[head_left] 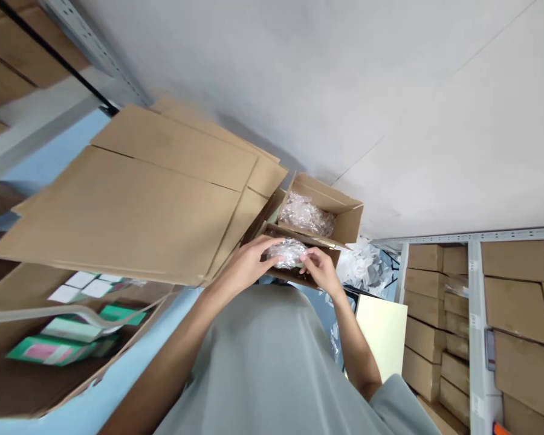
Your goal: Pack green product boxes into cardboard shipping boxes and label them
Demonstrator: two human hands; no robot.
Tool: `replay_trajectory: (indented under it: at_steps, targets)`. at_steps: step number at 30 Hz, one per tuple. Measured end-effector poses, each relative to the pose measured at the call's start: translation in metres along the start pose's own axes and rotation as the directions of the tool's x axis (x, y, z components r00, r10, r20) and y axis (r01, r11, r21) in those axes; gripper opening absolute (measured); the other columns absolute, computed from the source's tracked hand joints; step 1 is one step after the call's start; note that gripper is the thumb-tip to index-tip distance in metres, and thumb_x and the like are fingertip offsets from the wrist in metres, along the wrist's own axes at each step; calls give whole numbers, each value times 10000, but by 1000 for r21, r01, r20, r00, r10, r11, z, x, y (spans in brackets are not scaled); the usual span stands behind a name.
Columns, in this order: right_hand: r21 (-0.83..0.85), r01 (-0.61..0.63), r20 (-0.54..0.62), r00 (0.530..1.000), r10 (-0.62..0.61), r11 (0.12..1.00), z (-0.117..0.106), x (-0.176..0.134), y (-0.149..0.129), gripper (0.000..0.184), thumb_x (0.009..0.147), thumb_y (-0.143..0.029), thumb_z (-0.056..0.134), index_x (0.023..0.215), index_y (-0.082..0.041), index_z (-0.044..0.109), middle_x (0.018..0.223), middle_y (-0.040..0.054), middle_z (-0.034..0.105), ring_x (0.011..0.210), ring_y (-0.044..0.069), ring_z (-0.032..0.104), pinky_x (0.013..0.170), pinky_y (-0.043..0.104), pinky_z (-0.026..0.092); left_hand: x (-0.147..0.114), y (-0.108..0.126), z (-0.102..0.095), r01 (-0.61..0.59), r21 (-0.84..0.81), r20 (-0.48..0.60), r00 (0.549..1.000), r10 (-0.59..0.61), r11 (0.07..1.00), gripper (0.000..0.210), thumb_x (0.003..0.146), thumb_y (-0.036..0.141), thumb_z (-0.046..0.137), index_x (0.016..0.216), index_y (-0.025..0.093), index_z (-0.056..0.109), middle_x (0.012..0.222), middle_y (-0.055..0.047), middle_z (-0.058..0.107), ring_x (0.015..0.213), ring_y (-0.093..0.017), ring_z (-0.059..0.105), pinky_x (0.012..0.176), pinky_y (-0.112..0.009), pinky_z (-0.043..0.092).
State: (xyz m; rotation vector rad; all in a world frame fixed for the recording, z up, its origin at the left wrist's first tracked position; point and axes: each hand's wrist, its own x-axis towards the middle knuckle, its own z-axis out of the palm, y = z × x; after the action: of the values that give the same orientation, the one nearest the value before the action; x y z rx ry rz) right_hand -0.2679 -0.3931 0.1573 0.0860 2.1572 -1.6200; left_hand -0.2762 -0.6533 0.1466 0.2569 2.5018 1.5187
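Between my two hands is a crumpled bundle of clear plastic wrap (288, 252), over an open cardboard box (281, 274) close to my body. The fingers of my left hand (259, 257) curl around the bundle's left side. My right hand (318, 266) pinches its right edge with thumb and fingertips. What lies inside the wrap cannot be made out. Just behind stands a second open cardboard box (350, 225) holding more crumpled clear wrap (304, 214).
Flattened cardboard sheets (163, 205) lean at the left. Below them a large open carton (9, 386) holds green and white packages (54, 349). White scraps (366, 266) and a pale yellow panel (381, 332) are at the right, before shelves of stacked boxes (424, 308).
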Motion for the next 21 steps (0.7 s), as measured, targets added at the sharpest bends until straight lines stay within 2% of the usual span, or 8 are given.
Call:
replay_trajectory:
  at_steps: [2, 4, 8, 13, 16, 18, 19, 21]
  targets:
    - [-75, -63, 21, 998, 65, 995, 7, 5, 9, 465, 1042, -710, 693, 1111, -250, 695, 995, 36, 840, 702, 201, 796, 700, 305, 615, -3, -15, 6, 30, 78, 18, 999, -31, 996, 500, 1061, 530, 608, 1476, 296, 758, 1488, -89, 775, 1356, -309, 752, 1192, -415, 589]
    - [-215, -117, 26, 992, 125, 970, 8, 7, 12, 338, 1087, -566, 690, 1186, -245, 726, 1050, 43, 863, 704, 206, 819, 755, 317, 629, -4, -25, 10, 32, 148, 29, 999, -37, 988, 502, 1063, 496, 580, 1481, 282, 757, 1580, -108, 726, 1441, -329, 707, 1251, -466, 556]
    - [-453, -151, 12, 984, 175, 879, -7, 3, 5, 223, 1096, -369, 706, 1272, -247, 769, 1221, 64, 884, 738, 209, 843, 903, 354, 637, -4, -24, 9, 9, 213, 3, 1000, -9, 977, 494, 1076, 450, 536, 1477, 268, 759, 1614, -121, 702, 1466, -345, 691, 1257, -496, 555]
    - [-430, -43, -71, 997, 14, 902, -46, 0, -17, 290, 1110, -435, 669, 1289, -245, 797, 1000, 36, 874, 742, 219, 830, 818, 333, 646, 11, 10, -6, -60, 161, -83, 994, 74, 985, 450, 1113, 483, 522, 1440, 292, 765, 1494, -79, 773, 1343, -317, 754, 1218, -436, 579]
    - [-490, 2, -182, 978, -105, 872, -74, 22, -29, 288, 1112, -456, 668, 1283, -268, 804, 1065, 48, 875, 802, 230, 837, 825, 341, 650, 38, 28, -5, -141, 120, -100, 983, 153, 983, 441, 1127, 480, 510, 1441, 297, 759, 1460, -73, 784, 1329, -311, 754, 1202, -424, 581]
    - [-619, -40, -201, 973, -109, 785, -88, 51, -32, 258, 1090, -406, 715, 1299, -288, 808, 1119, 56, 884, 977, 270, 854, 937, 373, 646, 65, 34, 5, -172, 127, -73, 980, 183, 977, 436, 1122, 452, 508, 1437, 292, 765, 1448, -84, 786, 1314, -320, 756, 1179, -438, 593]
    - [-694, -85, -186, 981, -64, 715, -93, 68, -33, 276, 1077, -377, 737, 1332, -293, 805, 1151, 63, 888, 1076, 294, 851, 998, 392, 634, 79, 35, 13, -181, 139, -54, 980, 189, 974, 431, 1117, 430, 509, 1428, 286, 770, 1441, -94, 787, 1300, -327, 760, 1161, -446, 602]
    - [-831, -184, -145, 983, 115, 525, -96, 108, -32, 376, 1059, -336, 763, 1430, -281, 775, 1277, 98, 875, 1237, 329, 824, 1067, 411, 616, 107, 33, 32, -182, 174, -7, 983, 186, 968, 422, 1102, 374, 513, 1412, 264, 778, 1424, -121, 789, 1268, -338, 768, 1127, -461, 614]
